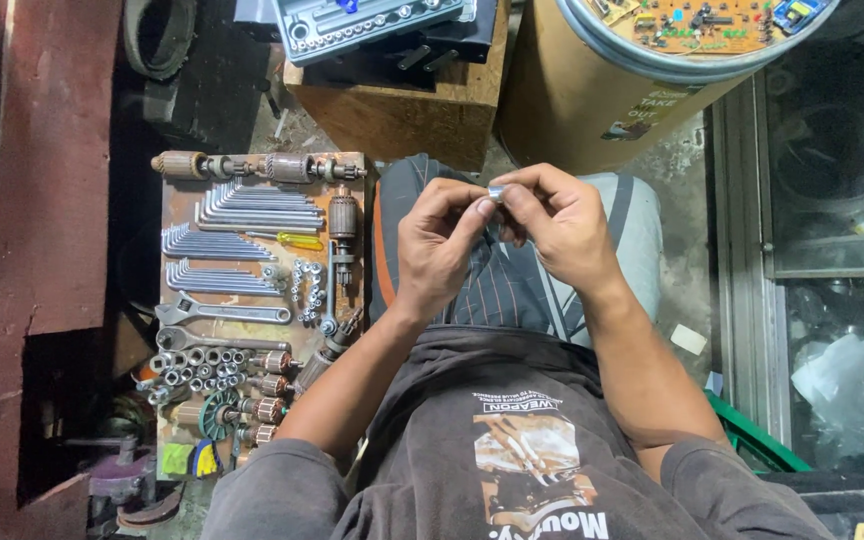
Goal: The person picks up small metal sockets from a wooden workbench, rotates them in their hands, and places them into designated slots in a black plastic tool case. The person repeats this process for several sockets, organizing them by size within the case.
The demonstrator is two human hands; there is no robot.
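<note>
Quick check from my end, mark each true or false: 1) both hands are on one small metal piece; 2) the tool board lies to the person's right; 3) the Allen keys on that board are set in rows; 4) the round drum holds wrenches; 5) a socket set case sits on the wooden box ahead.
1) True: the left hand and right hand pinch a small metal piece between their fingertips.
2) False: the tool board lies to the person's left.
3) True: the Allen keys are set in rows.
4) False: the round drum holds circuit boards.
5) True: the socket set case sits on the wooden box.
</note>
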